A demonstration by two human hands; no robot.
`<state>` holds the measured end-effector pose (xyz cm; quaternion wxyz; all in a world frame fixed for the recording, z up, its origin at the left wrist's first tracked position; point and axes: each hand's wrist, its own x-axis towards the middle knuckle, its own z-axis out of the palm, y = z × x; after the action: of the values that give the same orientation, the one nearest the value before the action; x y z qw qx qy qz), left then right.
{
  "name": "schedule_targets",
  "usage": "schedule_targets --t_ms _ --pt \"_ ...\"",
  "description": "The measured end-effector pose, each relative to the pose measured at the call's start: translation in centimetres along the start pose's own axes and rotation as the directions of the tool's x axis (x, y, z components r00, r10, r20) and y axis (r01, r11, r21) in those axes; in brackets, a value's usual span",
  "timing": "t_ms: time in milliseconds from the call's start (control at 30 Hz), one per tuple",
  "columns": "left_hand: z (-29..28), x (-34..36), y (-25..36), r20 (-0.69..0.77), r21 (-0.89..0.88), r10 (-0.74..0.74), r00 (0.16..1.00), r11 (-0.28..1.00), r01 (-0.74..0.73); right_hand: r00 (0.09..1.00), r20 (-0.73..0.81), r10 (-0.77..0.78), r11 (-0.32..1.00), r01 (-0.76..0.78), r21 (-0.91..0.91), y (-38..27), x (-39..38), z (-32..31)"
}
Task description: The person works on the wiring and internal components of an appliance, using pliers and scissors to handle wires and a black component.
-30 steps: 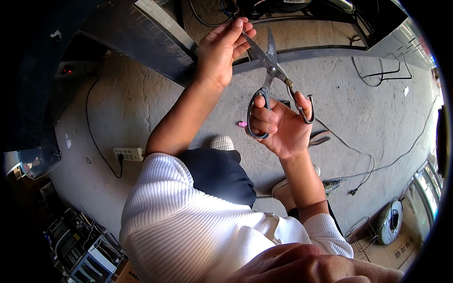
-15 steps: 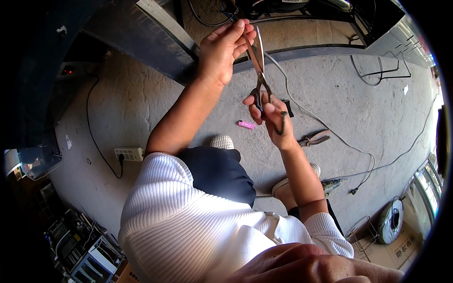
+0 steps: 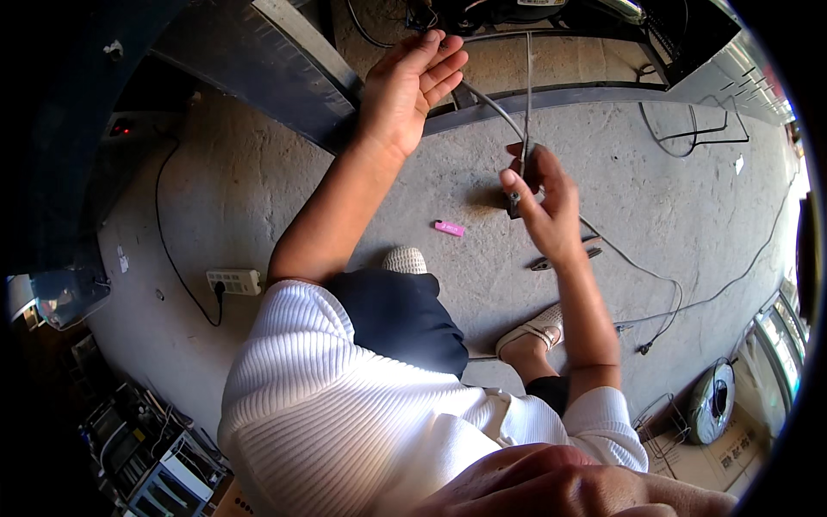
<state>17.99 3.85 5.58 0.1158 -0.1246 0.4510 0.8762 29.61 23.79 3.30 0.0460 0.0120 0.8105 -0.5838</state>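
My left hand (image 3: pixel 398 102) is raised near the edge of the dark metal cabinet. Its thumb and forefinger are pinched together and the other fingers are loosely bent. What lies in the pinch is too small to make out, and dark wire shows close by. In my right hand (image 3: pixel 553 205) is a pair of scissors (image 3: pixel 528 90), blades pointing up and away, seen as one thin line. My fingers partly hide its handles. The scissors stand apart from my left hand, to its right.
A pink lighter (image 3: pixel 449 228) and pliers (image 3: pixel 564 255) lie on the concrete floor. Grey cable (image 3: pixel 633 255) runs across it at right. A power strip (image 3: pixel 233 282) with a black plug sits at left. The dark metal cabinet frame (image 3: pixel 551 96) spans the far side.
My right hand has moved right with the scissors, away from my left hand. The blades were spread beside the left fingers and now appear as a single line. My left hand has barely moved.
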Motion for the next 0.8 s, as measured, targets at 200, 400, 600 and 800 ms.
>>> schedule_targets --t_ms 200,400,600,800 --pt "0.1 0.1 0.3 -0.001 -0.065 -0.052 0.999 0.997 0.052 0.926 0.171 -0.336 0.721 0.370 -0.585 4.6 -2.9 -8.2" --pt "0.3 0.3 0.6 -0.036 -0.104 -0.090 0.995 0.991 0.086 0.998 0.054 -0.012 0.563 0.051 -0.825 17.2 -6.9 -18.4" --pt "0.5 0.2 1.0 -0.076 -0.104 -0.090 0.993 0.991 0.082 0.929 0.361 0.082 0.547 0.261 -0.796 21.0 -9.3 -15.1" --pt "0.6 0.5 0.8 -0.059 -0.117 -0.093 0.994 0.989 0.086 0.775 0.631 0.033 0.399 0.569 -0.720 24.5 -11.2 -12.3"
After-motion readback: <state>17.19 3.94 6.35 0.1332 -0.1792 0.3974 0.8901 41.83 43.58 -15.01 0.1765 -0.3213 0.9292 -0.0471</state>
